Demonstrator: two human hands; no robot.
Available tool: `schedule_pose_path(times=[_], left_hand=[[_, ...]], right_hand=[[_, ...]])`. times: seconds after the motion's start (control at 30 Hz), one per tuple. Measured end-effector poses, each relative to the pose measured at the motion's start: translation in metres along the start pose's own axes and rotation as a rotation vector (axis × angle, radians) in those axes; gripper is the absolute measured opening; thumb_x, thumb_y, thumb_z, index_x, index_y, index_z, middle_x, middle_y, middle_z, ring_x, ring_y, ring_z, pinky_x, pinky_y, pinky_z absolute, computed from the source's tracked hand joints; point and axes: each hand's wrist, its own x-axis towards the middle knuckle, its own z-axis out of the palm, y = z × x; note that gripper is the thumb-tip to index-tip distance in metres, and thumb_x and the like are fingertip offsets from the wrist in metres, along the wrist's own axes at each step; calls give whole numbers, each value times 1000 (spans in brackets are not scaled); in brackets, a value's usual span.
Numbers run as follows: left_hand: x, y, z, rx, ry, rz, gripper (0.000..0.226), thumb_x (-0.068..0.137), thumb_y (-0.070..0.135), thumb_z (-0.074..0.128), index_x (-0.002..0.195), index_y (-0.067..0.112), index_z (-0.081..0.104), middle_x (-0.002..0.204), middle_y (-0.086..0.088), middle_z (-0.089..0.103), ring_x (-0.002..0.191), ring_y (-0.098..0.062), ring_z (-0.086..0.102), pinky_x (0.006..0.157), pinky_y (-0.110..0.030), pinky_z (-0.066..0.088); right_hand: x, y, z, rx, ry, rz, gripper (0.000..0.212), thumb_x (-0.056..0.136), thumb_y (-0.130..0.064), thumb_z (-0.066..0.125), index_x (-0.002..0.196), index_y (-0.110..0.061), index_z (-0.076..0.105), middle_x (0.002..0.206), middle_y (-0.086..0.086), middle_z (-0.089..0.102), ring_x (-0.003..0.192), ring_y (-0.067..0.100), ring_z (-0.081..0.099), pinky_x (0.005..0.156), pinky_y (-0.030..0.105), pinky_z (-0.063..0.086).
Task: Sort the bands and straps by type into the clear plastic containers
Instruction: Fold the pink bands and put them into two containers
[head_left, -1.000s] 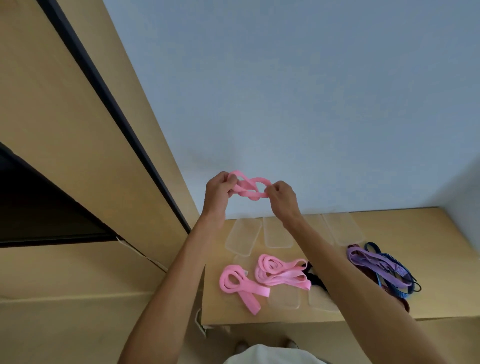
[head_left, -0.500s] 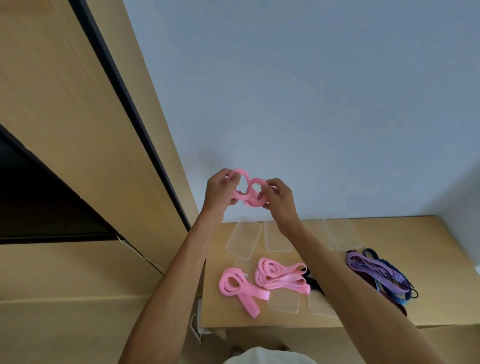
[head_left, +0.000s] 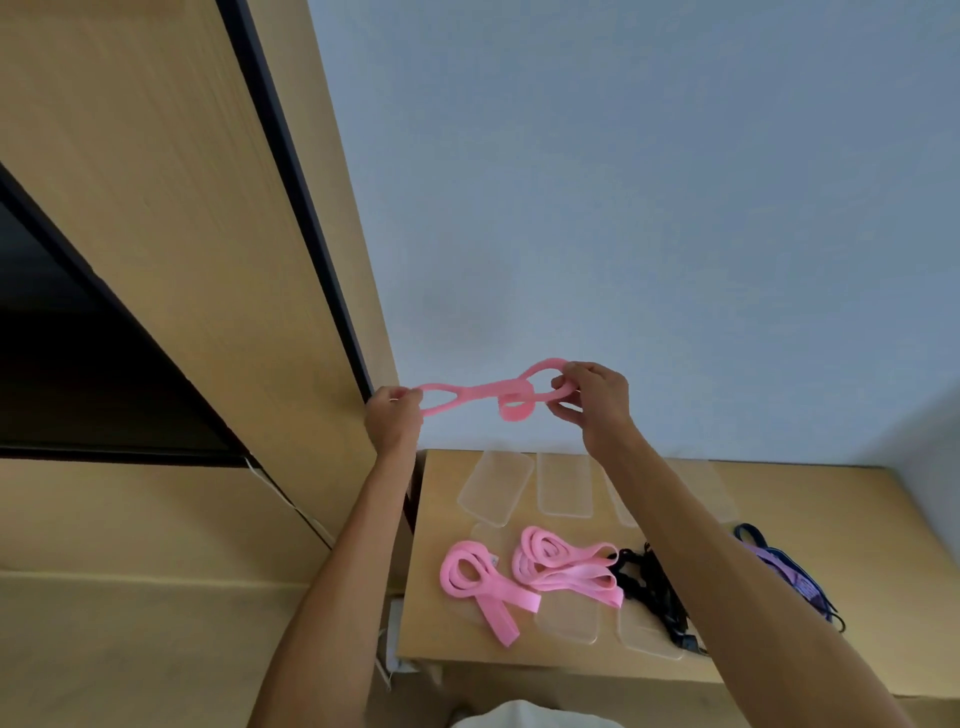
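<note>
A pink band (head_left: 483, 395) is stretched in the air between my hands, high above the table. My left hand (head_left: 393, 423) pinches its left end and my right hand (head_left: 589, 397) grips the looped right end. Down on the wooden table (head_left: 831, 545) lie two more pink bands, one coiled at the left (head_left: 475, 579) and one to its right (head_left: 563, 569). Beside them is a tangle of black straps (head_left: 649, 582). Purple and blue straps (head_left: 789, 571) show past my right forearm. Clear plastic containers (head_left: 496, 486) sit along the back and front of the table.
A tall wooden cabinet (head_left: 156, 234) with a dark edge strip stands at the left, close to my left hand. A pale blue wall (head_left: 623, 182) rises behind the table. A white cable (head_left: 291, 501) hangs by the table's left side.
My hands have moved apart and pulled the pink band out from a small knot of loops into a long stretched shape. The camera tilted, so the table sits lower.
</note>
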Motion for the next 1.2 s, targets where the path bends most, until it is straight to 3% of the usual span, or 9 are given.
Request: schedule_pose_path(times=[0.1,0.33,0.57,0.7,0.77,0.9,1.0,1.1,1.2], left_hand=[[-10,-3,6,319,-83,124,34,87,21,61,120,16,64,124,1,60,100,-16,60,87,-33,53],[-52,11,40,149,-651,476,37,82,18,62,118,17,70,113,6,72,107,-10,65,94,-25,52],[-54,1,48,274,-639,521,18,90,25,61,104,16,69,92,2,72,89,-17,67,79,-35,54],[-56,8,53,53,-656,268,19,96,9,55,111,8,67,108,-15,70,97,-28,69,79,-39,61],[-55,15,48,-148,-620,111,19,99,9,53,112,6,66,108,-20,69,94,-28,70,71,-33,61],[-51,25,35,-519,-619,-98,24,102,12,51,120,-2,60,109,-22,67,95,-28,66,74,-32,56],[-47,27,30,-617,-564,-180,17,99,9,53,112,0,60,111,-22,65,92,-29,66,79,-34,56],[-38,25,19,-788,-446,-279,23,95,4,56,117,-2,57,114,-26,64,90,-31,67,84,-37,55],[-31,21,7,-946,-409,-287,25,97,0,53,122,-3,55,105,-22,67,88,-26,70,76,-32,61]], right_hand=[[0,0,6,-50,-33,21,14,90,-4,57,94,1,69,78,14,72,71,25,72,62,31,59],[-5,9,38,-267,-85,28,16,87,-5,63,95,9,65,79,22,74,76,36,74,69,43,63],[-4,7,26,-193,-156,45,29,87,-13,69,99,12,63,84,25,74,78,36,75,79,48,61],[-5,19,27,-345,165,-189,33,91,-33,58,71,-10,70,66,2,72,63,16,72,69,38,61],[-6,26,24,-369,267,-219,39,92,-40,50,75,-11,69,74,3,72,66,11,67,68,34,52],[-4,48,12,-317,-186,52,49,98,-55,37,94,-22,74,102,-3,74,101,12,65,90,31,38],[-4,66,7,-301,-493,144,48,96,-54,40,94,-23,75,106,6,76,103,10,68,94,32,35],[-5,69,10,-331,-592,166,21,83,-32,64,98,-20,73,103,8,75,98,16,70,99,42,42],[-5,69,13,-388,-640,138,23,80,-21,70,103,-21,75,97,-2,72,95,12,67,95,38,48]])
